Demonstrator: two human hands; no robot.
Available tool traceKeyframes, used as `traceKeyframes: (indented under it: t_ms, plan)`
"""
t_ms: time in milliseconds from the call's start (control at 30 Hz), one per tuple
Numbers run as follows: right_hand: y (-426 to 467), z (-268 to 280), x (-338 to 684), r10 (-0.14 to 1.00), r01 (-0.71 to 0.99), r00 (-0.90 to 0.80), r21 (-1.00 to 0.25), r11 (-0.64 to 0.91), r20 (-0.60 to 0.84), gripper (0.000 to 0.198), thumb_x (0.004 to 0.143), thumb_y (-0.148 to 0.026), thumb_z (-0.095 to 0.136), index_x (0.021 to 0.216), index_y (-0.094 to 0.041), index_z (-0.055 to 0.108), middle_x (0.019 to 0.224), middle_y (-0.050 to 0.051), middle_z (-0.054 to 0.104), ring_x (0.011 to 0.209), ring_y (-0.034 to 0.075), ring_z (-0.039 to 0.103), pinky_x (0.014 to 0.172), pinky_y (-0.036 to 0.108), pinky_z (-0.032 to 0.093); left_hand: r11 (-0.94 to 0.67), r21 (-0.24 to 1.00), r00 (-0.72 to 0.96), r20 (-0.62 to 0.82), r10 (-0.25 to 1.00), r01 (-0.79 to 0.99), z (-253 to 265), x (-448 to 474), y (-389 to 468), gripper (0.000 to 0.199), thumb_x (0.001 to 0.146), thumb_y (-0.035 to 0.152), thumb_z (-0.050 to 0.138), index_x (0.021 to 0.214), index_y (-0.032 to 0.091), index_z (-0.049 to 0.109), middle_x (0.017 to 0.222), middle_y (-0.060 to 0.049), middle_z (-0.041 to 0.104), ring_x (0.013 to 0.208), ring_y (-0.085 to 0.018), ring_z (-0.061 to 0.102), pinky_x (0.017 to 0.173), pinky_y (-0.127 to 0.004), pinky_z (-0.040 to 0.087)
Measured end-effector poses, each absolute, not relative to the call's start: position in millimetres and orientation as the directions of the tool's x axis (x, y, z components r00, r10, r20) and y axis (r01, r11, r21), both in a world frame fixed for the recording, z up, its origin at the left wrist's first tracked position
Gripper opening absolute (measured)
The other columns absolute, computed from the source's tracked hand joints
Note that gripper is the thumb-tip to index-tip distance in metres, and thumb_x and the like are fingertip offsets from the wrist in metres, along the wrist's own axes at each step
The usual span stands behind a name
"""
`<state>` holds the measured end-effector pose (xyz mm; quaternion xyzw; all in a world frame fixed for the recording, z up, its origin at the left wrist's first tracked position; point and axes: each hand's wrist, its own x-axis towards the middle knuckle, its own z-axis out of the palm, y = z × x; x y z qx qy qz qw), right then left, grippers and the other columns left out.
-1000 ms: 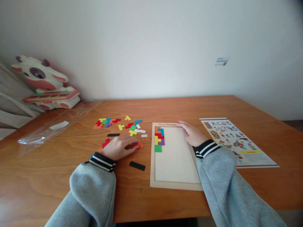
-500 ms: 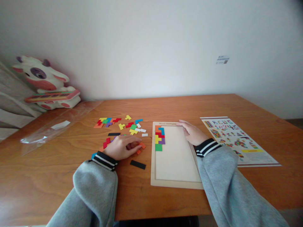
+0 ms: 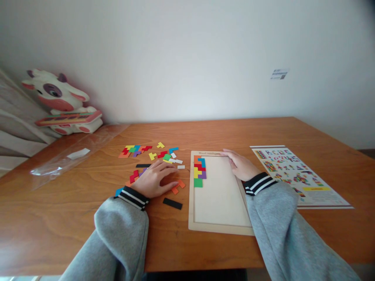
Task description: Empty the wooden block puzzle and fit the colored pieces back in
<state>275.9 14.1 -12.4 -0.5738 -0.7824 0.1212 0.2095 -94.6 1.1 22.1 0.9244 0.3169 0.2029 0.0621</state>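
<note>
My left hand [image 3: 155, 178] is over the loose puzzle pieces, palm down with its fingers apart and nothing visible between them. Its thumb tip is beside an orange piece [image 3: 178, 186]. A black bar piece [image 3: 172, 203] lies nearer to me. The fingers reach toward a green piece [image 3: 167, 157] and a white piece [image 3: 181, 167]; pieces beneath the hand are partly hidden. My right hand [image 3: 241, 166] holds the right edge of the wooden puzzle board [image 3: 191, 203], fingers at its upper corner. Orange, blue, red, yellow, purple and green pieces [image 3: 198, 182] fill the board's upper left.
A printed pattern sheet [image 3: 319, 197] lies right of my right forearm. On the left are a clear plastic bag [image 3: 52, 169] and a cow toy with a keyboard [image 3: 68, 105]. More coloured pieces [image 3: 130, 150] lie in a cluster at the back left. A wall stands behind the table.
My left hand's fingers have spread and reached forward from a more curled pose, showing more of the orange piece. The right hand stays on the board. The whole view has shifted slightly.
</note>
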Motion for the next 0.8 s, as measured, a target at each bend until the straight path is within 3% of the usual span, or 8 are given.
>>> traceKeyframes:
  t_ms: [100,233,367,500,567,700,800]
  plan:
    - [14,-13,276,0.949,0.849,-0.246,-0.429,0.309,0.198,0.048,0.089,-0.005,0.038,0.132,-0.015,0.056,0.147,0.016,0.050,0.135,0.024,0.049,0.116,0.047,0.036,-0.797,0.255,0.729,0.323,0.604,0.547,23,-94,0,0.042,0.086,0.045,0.067,0.121,0.021,0.065,0.118,-0.010,0.065,0.112,-0.026,0.058,0.102,-0.043,0.046]
    - [14,-12,275,0.951,0.850,-0.239,-0.432,0.302,0.195,0.048,0.089,-0.005,0.038,0.132,-0.015,0.057,0.146,0.015,0.050,0.135,0.025,0.049,0.116,0.047,0.037,-0.805,0.263,0.743,0.310,0.593,0.532,26,-95,-1,0.067,0.070,0.062,0.077,0.121,0.021,0.064,0.121,-0.011,0.064,0.114,-0.029,0.056,0.103,-0.046,0.044]
    - [13,-10,275,0.953,0.857,-0.244,-0.419,0.299,0.182,0.047,0.090,-0.006,0.037,0.132,-0.012,0.056,0.147,0.017,0.049,0.136,0.025,0.048,0.116,0.046,0.036,-0.812,0.252,0.748,0.316,0.583,0.526,31,-95,-1,0.076,0.062,0.069,0.078,0.117,0.020,0.064,0.119,-0.011,0.063,0.112,-0.029,0.056,0.102,-0.046,0.043]
    - [14,-10,274,0.954,0.866,-0.245,-0.404,0.296,0.173,0.047,0.090,-0.006,0.036,0.133,-0.013,0.055,0.148,0.016,0.049,0.136,0.024,0.049,0.116,0.046,0.037,-0.809,0.255,0.741,0.324,0.588,0.530,36,-89,-7,0.065,0.054,0.076,0.077,0.077,0.016,0.063,0.082,-0.006,0.064,0.080,-0.022,0.057,0.076,-0.036,0.048]
    - [13,-10,274,0.954,0.866,-0.244,-0.403,0.295,0.173,0.047,0.090,-0.005,0.036,0.132,-0.012,0.055,0.147,0.017,0.048,0.136,0.024,0.048,0.116,0.045,0.036,-0.803,0.310,0.747,0.304,0.592,0.510,37,-83,-12,0.058,0.060,0.070,0.077,0.066,0.017,0.056,0.068,-0.002,0.059,0.066,-0.016,0.053,0.063,-0.029,0.043]
    - [13,-9,273,0.954,0.862,-0.241,-0.413,0.295,0.178,0.046,0.090,-0.005,0.037,0.130,-0.013,0.057,0.147,0.016,0.049,0.136,0.024,0.048,0.116,0.044,0.036,-0.748,0.545,0.794,0.224,0.565,0.379,40,-74,-23,0.034,0.078,0.047,0.075,0.070,0.016,0.061,0.067,0.000,0.063,0.062,-0.011,0.056,0.061,-0.023,0.043]
    - [13,-9,273,0.953,0.858,-0.244,-0.416,0.300,0.182,0.046,0.088,-0.004,0.038,0.128,-0.014,0.059,0.147,0.016,0.049,0.135,0.023,0.049,0.116,0.045,0.036,-0.614,0.683,0.831,0.018,0.556,0.396,45,-77,-25,0.024,0.078,0.038,0.075,0.086,0.017,0.069,0.075,-0.001,0.067,0.063,-0.010,0.058,0.057,-0.018,0.044]
